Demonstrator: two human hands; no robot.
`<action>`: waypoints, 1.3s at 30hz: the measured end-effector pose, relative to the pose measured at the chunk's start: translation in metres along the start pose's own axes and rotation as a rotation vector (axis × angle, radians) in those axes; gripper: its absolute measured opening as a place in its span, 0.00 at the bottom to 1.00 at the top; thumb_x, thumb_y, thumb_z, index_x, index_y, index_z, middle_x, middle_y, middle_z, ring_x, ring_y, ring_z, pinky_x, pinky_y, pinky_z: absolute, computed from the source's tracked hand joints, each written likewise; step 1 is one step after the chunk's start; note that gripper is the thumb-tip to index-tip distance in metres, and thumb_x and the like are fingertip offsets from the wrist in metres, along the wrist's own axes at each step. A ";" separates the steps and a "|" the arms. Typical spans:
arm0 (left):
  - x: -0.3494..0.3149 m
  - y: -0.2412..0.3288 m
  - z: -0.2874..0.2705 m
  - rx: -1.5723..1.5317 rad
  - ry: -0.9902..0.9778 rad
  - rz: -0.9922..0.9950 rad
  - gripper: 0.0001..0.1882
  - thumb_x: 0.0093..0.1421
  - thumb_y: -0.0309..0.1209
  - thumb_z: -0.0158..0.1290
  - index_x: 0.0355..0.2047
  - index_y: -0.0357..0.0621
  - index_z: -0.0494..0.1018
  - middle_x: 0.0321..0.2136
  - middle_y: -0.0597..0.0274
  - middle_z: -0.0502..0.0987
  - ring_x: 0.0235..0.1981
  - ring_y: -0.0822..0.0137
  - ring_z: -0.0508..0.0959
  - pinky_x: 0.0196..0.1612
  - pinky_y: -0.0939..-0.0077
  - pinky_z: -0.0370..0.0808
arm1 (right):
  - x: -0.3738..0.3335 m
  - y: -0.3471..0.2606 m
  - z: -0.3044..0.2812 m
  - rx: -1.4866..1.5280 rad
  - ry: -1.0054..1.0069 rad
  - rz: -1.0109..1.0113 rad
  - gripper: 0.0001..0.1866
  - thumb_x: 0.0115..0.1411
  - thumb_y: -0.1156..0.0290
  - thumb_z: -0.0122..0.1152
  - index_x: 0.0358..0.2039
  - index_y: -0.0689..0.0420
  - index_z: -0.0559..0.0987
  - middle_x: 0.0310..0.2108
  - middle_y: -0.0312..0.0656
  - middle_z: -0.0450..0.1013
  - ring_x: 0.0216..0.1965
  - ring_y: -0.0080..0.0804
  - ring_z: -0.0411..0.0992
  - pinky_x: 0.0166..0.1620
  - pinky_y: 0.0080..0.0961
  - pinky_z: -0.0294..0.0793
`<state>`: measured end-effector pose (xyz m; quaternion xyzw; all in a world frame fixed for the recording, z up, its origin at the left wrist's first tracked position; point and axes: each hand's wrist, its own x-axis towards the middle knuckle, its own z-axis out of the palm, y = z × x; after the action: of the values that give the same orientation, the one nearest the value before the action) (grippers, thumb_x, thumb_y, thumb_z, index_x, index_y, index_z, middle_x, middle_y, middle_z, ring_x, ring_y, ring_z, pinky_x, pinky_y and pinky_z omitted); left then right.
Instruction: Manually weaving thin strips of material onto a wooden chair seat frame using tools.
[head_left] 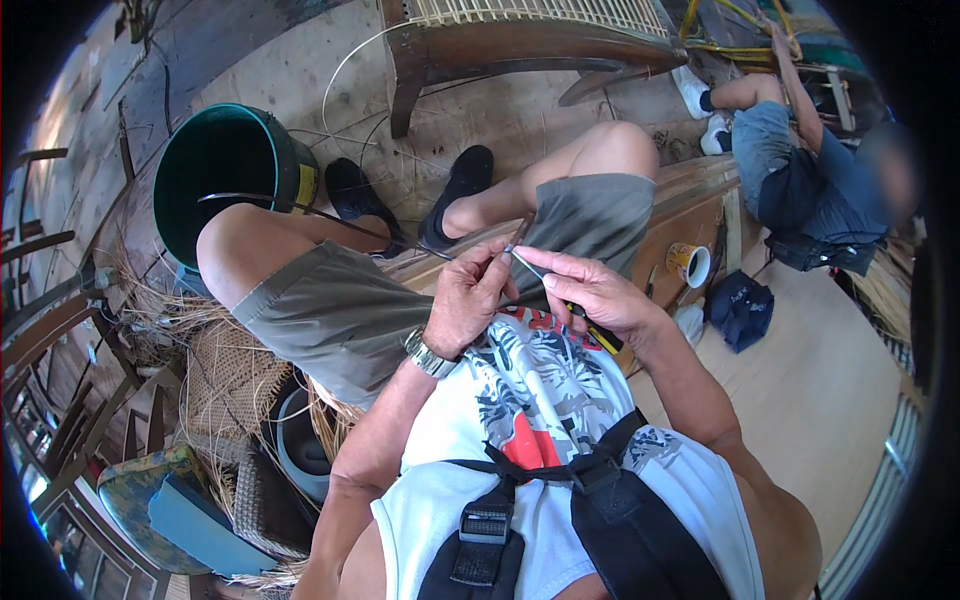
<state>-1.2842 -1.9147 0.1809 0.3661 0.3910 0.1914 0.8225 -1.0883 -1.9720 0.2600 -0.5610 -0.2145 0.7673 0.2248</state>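
Observation:
Above my lap, both hands meet at the fingertips. My left hand (468, 295), with a metal watch on its wrist, pinches a thin dark brown strip (325, 216). The strip curves off to the left, over my knee and across the green bucket's mouth. A short brown end (521, 230) sticks out past the fingertips. My right hand (600, 295) is closed around a screwdriver (604, 338) with a yellow and black handle. Its slim shaft points at the strip by my left fingertips; the exact contact is too small to tell.
A green bucket (166, 190) stands by my left knee. Ahead is a wooden chair frame (520, 48) with woven cane. Loose cane strands and a woven panel (235, 375) lie left. At right are a paint can (690, 263), a dark cap (740, 310) and another seated person (810, 190).

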 end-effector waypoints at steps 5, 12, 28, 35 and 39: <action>-0.001 -0.001 0.003 0.020 0.007 0.005 0.18 0.70 0.33 0.49 0.57 0.41 0.71 0.22 0.69 0.78 0.18 0.85 0.69 0.21 0.89 0.60 | -0.003 0.000 0.003 0.096 0.027 0.041 0.26 0.72 0.68 0.43 0.70 0.50 0.58 0.19 0.31 0.67 0.18 0.15 0.61 0.25 0.13 0.64; -0.001 -0.002 0.005 0.051 0.010 0.020 0.18 0.70 0.33 0.50 0.57 0.39 0.71 0.22 0.69 0.77 0.21 0.83 0.71 0.23 0.89 0.63 | -0.004 0.007 0.002 0.256 -0.005 -0.004 0.27 0.72 0.69 0.42 0.70 0.52 0.56 0.18 0.32 0.66 0.17 0.16 0.60 0.24 0.15 0.63; -0.002 0.001 0.004 0.224 0.044 0.093 0.16 0.68 0.29 0.49 0.54 0.36 0.73 0.24 0.68 0.77 0.23 0.80 0.75 0.29 0.84 0.72 | 0.000 0.008 0.005 0.498 -0.016 0.027 0.29 0.72 0.70 0.42 0.71 0.54 0.51 0.19 0.33 0.66 0.16 0.18 0.60 0.22 0.17 0.63; 0.007 -0.010 -0.002 0.216 0.089 0.222 0.14 0.67 0.28 0.53 0.51 0.36 0.75 0.29 0.68 0.78 0.28 0.81 0.73 0.31 0.86 0.71 | 0.000 0.002 0.005 0.430 -0.015 0.060 0.27 0.71 0.70 0.44 0.69 0.53 0.57 0.19 0.33 0.66 0.16 0.18 0.60 0.23 0.18 0.63; 0.003 -0.009 -0.007 -0.104 -0.008 -0.008 0.12 0.64 0.26 0.56 0.47 0.38 0.78 0.32 0.69 0.78 0.31 0.79 0.73 0.35 0.85 0.71 | 0.003 0.006 0.001 0.398 -0.035 0.047 0.27 0.72 0.70 0.43 0.70 0.55 0.55 0.19 0.33 0.66 0.19 0.20 0.63 0.24 0.17 0.64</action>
<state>-1.2874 -1.9153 0.1694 0.3221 0.3786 0.2065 0.8428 -1.0910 -1.9752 0.2552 -0.4967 -0.0491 0.8094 0.3095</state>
